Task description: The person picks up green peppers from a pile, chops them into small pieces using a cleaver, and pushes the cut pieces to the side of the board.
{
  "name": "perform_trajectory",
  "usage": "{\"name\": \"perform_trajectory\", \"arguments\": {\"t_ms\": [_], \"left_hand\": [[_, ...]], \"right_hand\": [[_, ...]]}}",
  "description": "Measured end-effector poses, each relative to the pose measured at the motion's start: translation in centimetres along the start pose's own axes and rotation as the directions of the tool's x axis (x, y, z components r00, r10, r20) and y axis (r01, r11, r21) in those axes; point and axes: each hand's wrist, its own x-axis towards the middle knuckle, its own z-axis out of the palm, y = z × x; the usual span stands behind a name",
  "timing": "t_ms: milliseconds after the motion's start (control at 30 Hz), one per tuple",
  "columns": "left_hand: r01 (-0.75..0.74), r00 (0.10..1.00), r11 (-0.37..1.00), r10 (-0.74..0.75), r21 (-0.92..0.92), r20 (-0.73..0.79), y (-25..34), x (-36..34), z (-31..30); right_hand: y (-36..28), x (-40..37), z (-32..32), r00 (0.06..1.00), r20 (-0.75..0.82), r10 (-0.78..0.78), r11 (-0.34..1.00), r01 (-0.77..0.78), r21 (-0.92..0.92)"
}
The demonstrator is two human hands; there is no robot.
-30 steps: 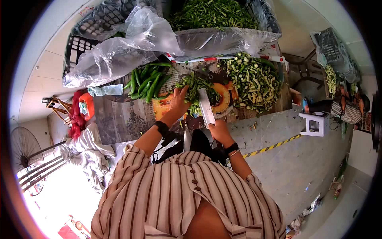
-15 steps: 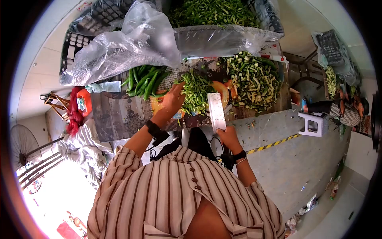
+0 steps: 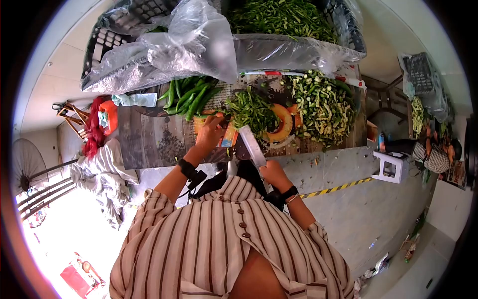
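Note:
My right hand [image 3: 275, 175] is wrapped round the handle of a cleaver [image 3: 253, 146], its broad pale blade slanting up and left to the near edge of a pile of cut green peppers [image 3: 249, 110]. Left of that pile, my left hand [image 3: 211, 131] rests low over the orange-patterned board, thumb and fingers apart and loosely bent; nothing is seen in it. Whole long green peppers [image 3: 193, 95] lie just beyond the left hand. A larger heap of chopped peppers [image 3: 323, 109] sits to the right, past an orange ring-shaped pattern [image 3: 285, 124] on the board.
Behind the wooden table [image 3: 144, 144] stands a plastic-lined crate [image 3: 298, 52] of cut peppers. A folded pale cloth [image 3: 134, 99] lies at the table's left. A white stool [image 3: 389, 168] and a seated person [image 3: 432, 152] are at the right, and a fan [image 3: 27, 174] at the left.
The cleaver has moved left and toward me, its blade now tilted left. My left hand has drawn back from the cut pile, leaving a gap. The whole view has shifted slightly.

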Motion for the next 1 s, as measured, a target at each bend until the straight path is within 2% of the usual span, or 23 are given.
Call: {"name": "perform_trajectory", "arguments": {"t_ms": [100, 233, 300, 433, 500, 533, 600, 700, 733, 767, 833, 1000], "left_hand": [[-0.01, 1.0, 1.0, 0.01, 0.006, -0.022, 0.4, -0.1, 0.1], [-0.07, 0.996, 0.997, 0.072, 0.041, -0.057, 1.7, 0.5, 0.0], [-0.077, 0.996, 0.997, 0.077, -0.004, -0.051, 1.7, 2.3, 0.3], [-0.157, 0.984, 0.987, 0.158, 0.011, -0.088, 4.3, 6.9, 0.3], [-0.171, 0.977, 0.981, 0.181, 0.09, -0.11, 5.2, 9.4, 0.9], [-0.176, 0.976, 0.98, 0.185, 0.088, -0.111, 5.6, 10.4, 1.2], [-0.109, 0.987, 0.956, 0.136, 0.272, -0.081, 6.0, 12.2, 2.2], [-0.107, 0.99, 0.921, 0.132, 0.376, -0.042, 5.9, 13.8, 3.3], [-0.07, 0.997, 0.908, 0.077, 0.412, 0.001, 6.1, 14.3, 3.5], [-0.081, 0.996, 0.908, 0.085, 0.411, 0.009, 6.3, 14.6, 3.7], [0.023, 0.999, 0.902, -0.042, 0.431, 0.035, 6.5, 15.2, 4.1], [-0.015, 0.999, 0.895, 0.033, 0.446, -0.031, 5.5, 15.8, 5.1]], "right_hand": [[0.4, 0.4, -0.5, 0.998, -0.059, -0.03, 0.999, 0.031, 0.012], [-0.2, -0.1, -1.6, 0.999, -0.05, -0.022, 0.998, 0.025, 0.056], [-0.7, -0.6, -2.0, 1.0, -0.017, 0.023, 0.993, -0.021, 0.119], [-1.1, -1.5, -2.4, 0.999, -0.029, 0.017, 0.996, -0.015, 0.086], [-1.7, -2.0, -2.9, 0.991, 0.001, 0.132, 0.973, -0.129, 0.192], [-1.9, -2.1, -3.0, 0.991, -0.004, 0.131, 0.973, -0.128, 0.19], [-2.3, -2.5, -3.5, 0.986, -0.052, 0.156, 0.964, -0.141, 0.224], [-2.7, -3.3, -4.4, 0.972, -0.035, 0.232, 0.94, -0.214, 0.265], [-2.1, -3.4, -4.3, 0.971, -0.043, 0.237, 0.938, -0.217, 0.269], [-1.2, -3.5, -4.1, 0.972, -0.047, 0.231, 0.939, -0.21, 0.271], [-0.7, -3.8, -4.2, 0.972, -0.057, 0.23, 0.938, -0.205, 0.279], [-0.3, -3.9, -4.3, 0.965, -0.057, 0.257, 0.921, -0.227, 0.317]]}}
